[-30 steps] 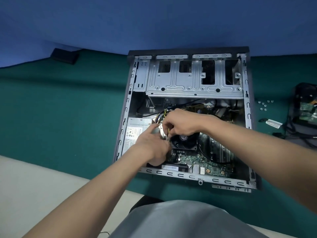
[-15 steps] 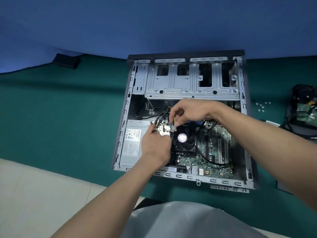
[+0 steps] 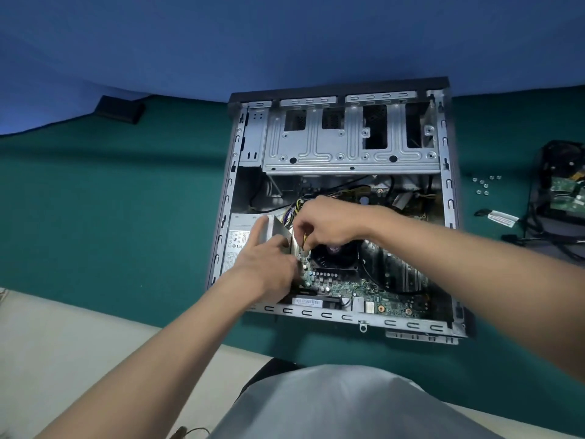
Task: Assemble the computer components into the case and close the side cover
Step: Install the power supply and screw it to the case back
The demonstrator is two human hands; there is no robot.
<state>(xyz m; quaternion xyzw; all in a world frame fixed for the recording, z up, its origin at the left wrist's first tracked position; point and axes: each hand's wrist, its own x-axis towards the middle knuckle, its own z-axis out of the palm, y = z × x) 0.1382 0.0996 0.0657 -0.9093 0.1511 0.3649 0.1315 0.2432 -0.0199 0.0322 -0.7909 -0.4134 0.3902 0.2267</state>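
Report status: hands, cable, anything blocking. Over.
Right hand pinches cable beside fan. Left hand open, at power supply. Case open; nothing blocking.

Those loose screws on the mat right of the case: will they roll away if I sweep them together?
The screws look tiny and round-headed, so they'd likely skitter or roll in small arcs. The green mat looks cloth-like, which should probably stop them quickly. Being small shiny metal, they may slip from a pinch.
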